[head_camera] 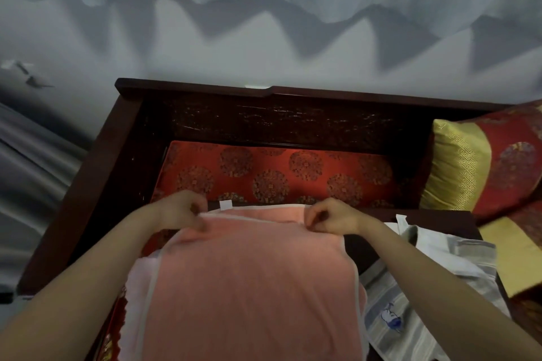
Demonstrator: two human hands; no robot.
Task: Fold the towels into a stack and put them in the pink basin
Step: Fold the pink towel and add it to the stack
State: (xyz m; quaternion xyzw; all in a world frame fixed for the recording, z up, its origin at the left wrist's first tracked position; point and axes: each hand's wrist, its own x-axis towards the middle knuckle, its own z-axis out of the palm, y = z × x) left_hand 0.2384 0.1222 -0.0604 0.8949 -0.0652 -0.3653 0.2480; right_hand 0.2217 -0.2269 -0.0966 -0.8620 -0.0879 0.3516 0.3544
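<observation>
Head view | step: folding pink towel (252, 281) | your left hand (183, 209) and right hand (330, 218) pinch its far corners | next: lay edges square (basin unseen).

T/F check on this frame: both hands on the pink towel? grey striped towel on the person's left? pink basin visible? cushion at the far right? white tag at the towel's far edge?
1. Both hands pinch the pink towel's far edge. True: the left hand and right hand each grip the pink towel.
2. The grey striped towel lies on the person's left. False: it lies to the right.
3. The pink basin is visible. False: no basin shows.
4. A red and gold cushion sits at far right. True.
5. A white tag shows at the towel's far edge. True.
</observation>
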